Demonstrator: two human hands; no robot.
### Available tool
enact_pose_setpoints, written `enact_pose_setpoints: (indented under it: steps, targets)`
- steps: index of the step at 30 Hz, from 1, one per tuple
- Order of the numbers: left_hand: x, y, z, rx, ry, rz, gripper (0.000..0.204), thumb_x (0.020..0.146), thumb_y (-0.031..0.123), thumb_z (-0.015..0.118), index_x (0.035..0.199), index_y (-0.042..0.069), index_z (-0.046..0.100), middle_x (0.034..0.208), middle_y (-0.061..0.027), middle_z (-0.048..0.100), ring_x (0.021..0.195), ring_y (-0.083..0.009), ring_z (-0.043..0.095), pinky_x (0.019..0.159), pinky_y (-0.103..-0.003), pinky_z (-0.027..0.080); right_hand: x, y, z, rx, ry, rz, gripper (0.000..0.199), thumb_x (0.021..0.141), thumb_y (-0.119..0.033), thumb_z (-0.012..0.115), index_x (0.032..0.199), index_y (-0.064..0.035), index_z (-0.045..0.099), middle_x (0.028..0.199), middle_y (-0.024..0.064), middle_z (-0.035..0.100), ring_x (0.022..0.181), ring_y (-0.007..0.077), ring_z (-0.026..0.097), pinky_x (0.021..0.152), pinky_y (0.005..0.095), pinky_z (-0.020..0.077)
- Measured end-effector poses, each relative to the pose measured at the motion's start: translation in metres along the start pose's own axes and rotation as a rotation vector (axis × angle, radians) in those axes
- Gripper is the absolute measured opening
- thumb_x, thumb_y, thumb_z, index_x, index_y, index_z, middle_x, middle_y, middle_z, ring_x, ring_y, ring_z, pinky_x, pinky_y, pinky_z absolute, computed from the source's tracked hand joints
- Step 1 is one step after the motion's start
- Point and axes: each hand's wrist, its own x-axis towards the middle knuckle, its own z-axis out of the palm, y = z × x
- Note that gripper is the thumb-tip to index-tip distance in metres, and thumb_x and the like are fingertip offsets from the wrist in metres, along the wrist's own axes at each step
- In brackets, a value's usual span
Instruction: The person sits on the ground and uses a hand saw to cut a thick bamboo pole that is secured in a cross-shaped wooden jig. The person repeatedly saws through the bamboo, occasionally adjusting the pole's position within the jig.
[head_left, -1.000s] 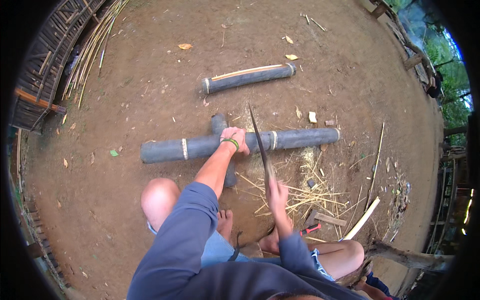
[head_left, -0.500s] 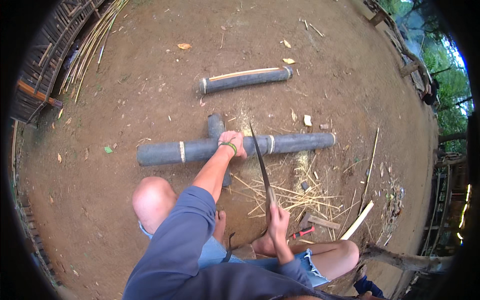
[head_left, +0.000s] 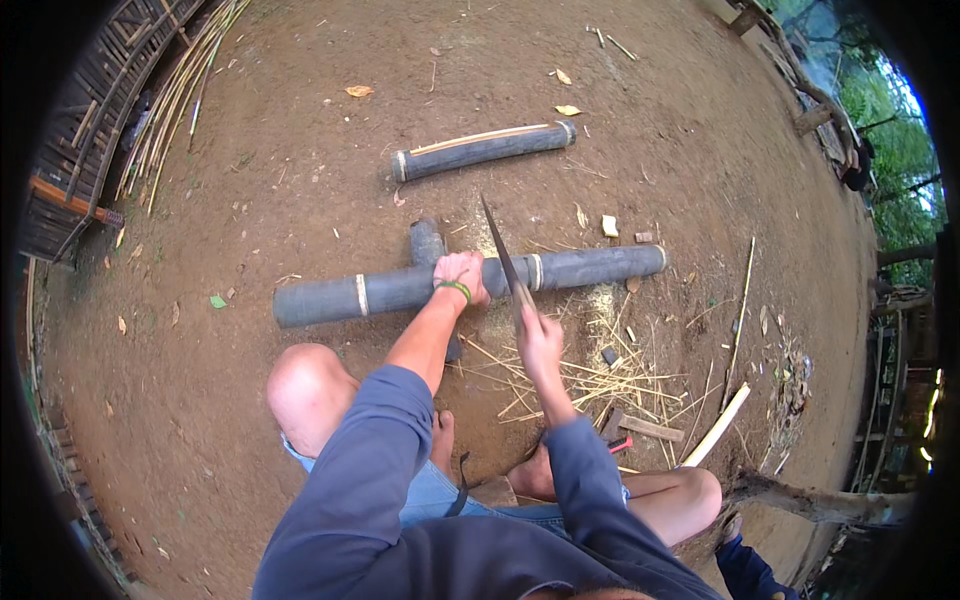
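Observation:
A long dark bamboo pole [head_left: 600,266] lies crosswise before me, resting over a short dark piece of bamboo [head_left: 426,240]. Pale rings mark its joints. My left hand [head_left: 462,276], with a green band at the wrist, is closed on top of the pole near its middle. My right hand [head_left: 540,345] grips the handle of a handsaw. The narrow, dark saw blade [head_left: 506,252] crosses the pole just right of my left hand, its tip pointing away from me. Whether its teeth have cut into the bamboo I cannot tell.
Farther off lies a shorter bamboo tube [head_left: 485,150] with a slot along its top. Thin strips [head_left: 610,385], a hammer-like tool [head_left: 650,428] and a red-handled tool [head_left: 622,443] lie to my right. Long canes [head_left: 190,90] lean at far left.
My right hand and the saw have moved forward, away from my body, so the blade reaches farther past the pole. My left hand stays on the pole.

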Motion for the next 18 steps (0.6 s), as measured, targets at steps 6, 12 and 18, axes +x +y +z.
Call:
enact_pose_setpoints:
  steps: [6, 12, 18]
  targets:
    - [-0.001, -0.015, 0.012, -0.029, 0.077, -0.005, 0.06, 0.057, 0.04, 0.095, 0.105, 0.009, 0.075, 0.106, -0.0134, 0.078, 0.103, -0.0325, 0.075, 0.091, -0.042, 0.06, -0.141, 0.017, -0.096, 0.011, -0.091, 0.073, 0.032, 0.104, -0.022, 0.061, 0.092, 0.0038, 0.074, 0.06, 0.0021, 0.053, 0.055, 0.0072, 0.045, 0.049, 0.0276, 0.0333]
    - [-0.003, -0.005, 0.007, -0.043, 0.026, 0.07, 0.057, 0.057, 0.039, 0.094, 0.102, 0.008, 0.075, 0.108, -0.0162, 0.077, 0.102, -0.0339, 0.075, 0.09, -0.043, 0.06, 0.02, 0.024, 0.007, 0.045, -0.061, 0.046, 0.042, 0.105, -0.033, 0.061, 0.082, 0.0017, 0.067, 0.059, -0.0025, 0.05, 0.055, 0.0081, 0.041, 0.05, 0.0313, 0.0308]
    - [-0.016, -0.035, -0.004, -0.033, 0.0, -0.002, 0.062, 0.056, 0.041, 0.095, 0.105, 0.009, 0.075, 0.109, -0.0167, 0.077, 0.103, -0.0345, 0.075, 0.092, -0.044, 0.06, -0.105, 0.032, -0.032, -0.16, -0.088, -0.049, 0.042, 0.105, -0.032, 0.06, 0.087, 0.0023, 0.074, 0.06, -0.0016, 0.051, 0.058, 0.0079, 0.047, 0.053, 0.03, 0.0333]
